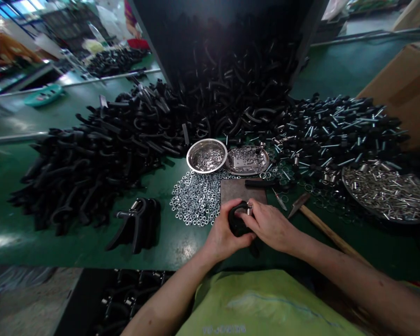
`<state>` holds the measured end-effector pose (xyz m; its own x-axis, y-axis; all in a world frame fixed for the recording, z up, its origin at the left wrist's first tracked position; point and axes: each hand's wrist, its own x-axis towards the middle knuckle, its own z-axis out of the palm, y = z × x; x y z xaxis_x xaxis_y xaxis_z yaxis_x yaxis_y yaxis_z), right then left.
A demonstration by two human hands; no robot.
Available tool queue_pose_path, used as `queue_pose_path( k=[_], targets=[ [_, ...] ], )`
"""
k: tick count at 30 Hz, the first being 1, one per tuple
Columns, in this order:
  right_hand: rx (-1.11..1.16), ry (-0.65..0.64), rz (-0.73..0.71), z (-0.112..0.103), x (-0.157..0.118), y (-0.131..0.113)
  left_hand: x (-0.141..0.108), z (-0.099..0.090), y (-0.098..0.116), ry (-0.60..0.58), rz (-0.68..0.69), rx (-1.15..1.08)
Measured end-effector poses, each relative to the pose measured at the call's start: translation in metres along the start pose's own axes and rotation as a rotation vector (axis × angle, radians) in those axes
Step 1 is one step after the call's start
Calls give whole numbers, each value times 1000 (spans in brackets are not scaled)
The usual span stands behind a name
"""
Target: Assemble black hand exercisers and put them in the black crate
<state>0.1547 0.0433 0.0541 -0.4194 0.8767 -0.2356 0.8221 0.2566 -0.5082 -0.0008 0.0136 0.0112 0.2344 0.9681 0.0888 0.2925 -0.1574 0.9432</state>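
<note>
A curved black plastic clamp part (235,224) is held over the front edge of a flat metal block (228,190). My left hand (221,237) is closed around its left side, with the thumb underneath. A small silver coil spring (249,211) sits at the part's right side. The fingers of my right hand (272,225) are pinched on that spring and against the part; their tips are partly hidden. Just behind my hands, another black piece (257,183) lies on the block. Several black clamps fitted with springs (140,224) stand to the left.
Loose nuts (192,200) spread beside the block, below a steel bowl (206,141) and an oval tray (266,163) of small metal parts. A hammer (331,229) lies right. Black parts (91,163), black-headed bolts (336,126) and a pan of metal pins (385,191) surround the area.
</note>
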Motion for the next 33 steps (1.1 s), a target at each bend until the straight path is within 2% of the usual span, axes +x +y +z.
queue_pose_path(
  k=[3,5,7,9,11,12,14,16,18,20,23,26,29,33],
  targets=[
    [-38,-8,24,6,3,1,5,1,-3,-41,-8,-10],
    [-33,-29,29,9,9,8,11,1,-6,-84,-64,-36],
    [-48,-92,31,9,17,19,17,0,-11,-156,-136,-29],
    [-106,-178,-1,3,30,30,27,-6,-17,-186,-139,55],
    [-190,-200,-47,-9,49,37,42,-19,-21,-124,-58,207],
    [-226,-166,-74,-16,60,38,53,-29,-23,-64,-10,296],
    [-278,-46,-130,-30,88,32,79,-53,-26,64,39,493],
    [-301,56,-175,-39,119,20,110,-78,-30,116,-11,742],
    [-328,96,-194,-41,151,6,141,-97,-35,38,-124,973],
    [-365,107,-181,-38,179,-7,167,-107,-42,-40,-197,1056],
    [-426,101,-152,-26,212,-20,193,-107,-55,-103,-271,1094],
    [-463,71,-129,-15,232,-26,203,-101,-66,-134,-331,1119],
    [-458,42,-118,-8,241,-26,204,-101,-71,-162,-344,1123],
    [-392,11,-159,-6,241,-21,201,-106,-68,-186,-312,1124]
  ],
)
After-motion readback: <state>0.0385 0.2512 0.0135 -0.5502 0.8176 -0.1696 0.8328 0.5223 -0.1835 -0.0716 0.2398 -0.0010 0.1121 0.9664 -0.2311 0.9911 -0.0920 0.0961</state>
